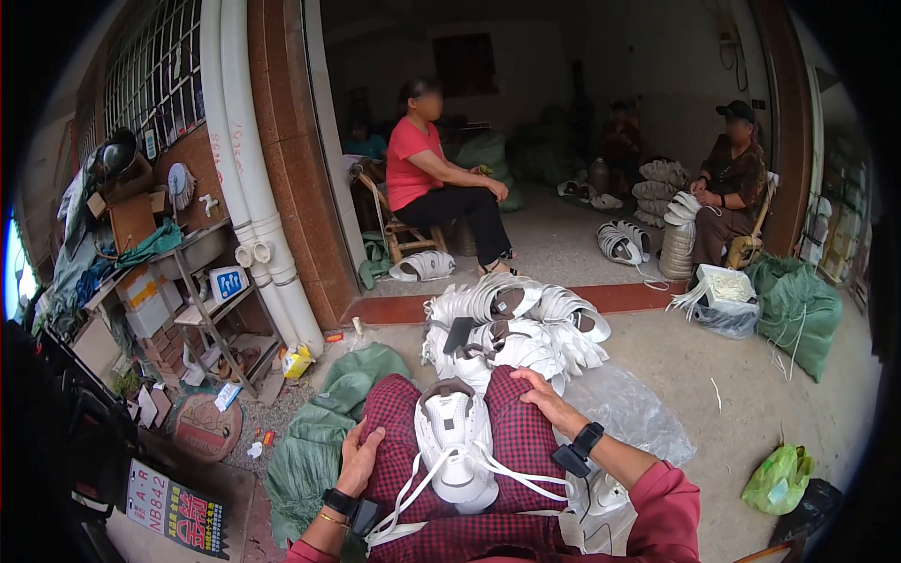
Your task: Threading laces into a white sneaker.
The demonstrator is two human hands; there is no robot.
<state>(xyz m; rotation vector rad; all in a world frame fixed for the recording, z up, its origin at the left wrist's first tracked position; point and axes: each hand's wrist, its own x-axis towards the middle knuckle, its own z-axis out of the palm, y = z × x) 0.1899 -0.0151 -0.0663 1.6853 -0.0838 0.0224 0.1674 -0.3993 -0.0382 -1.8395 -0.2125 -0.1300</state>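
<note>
A white shoe upper (pixel 455 441) with long loose white laces lies on my lap, between my knees in red checked trousers. My left hand (pixel 358 458) rests flat on my left thigh, fingers apart, holding nothing. My right hand (pixel 547 397) lies on my right knee, fingers spread, also with nothing in it. Neither hand touches the shoe. Both wrists wear black bands. Just beyond my knees a heap of white shoe uppers (pixel 511 324) sits on the ground.
A green sack (pixel 324 432) lies left of my leg, clear plastic sheeting (pixel 624 413) to the right. Two seated people (pixel 441 178) (pixel 727 183) work ahead in a doorway among more shoe stacks (pixel 619 241). Cluttered shelves (pixel 202 291) stand left; green bags (pixel 798 310) right.
</note>
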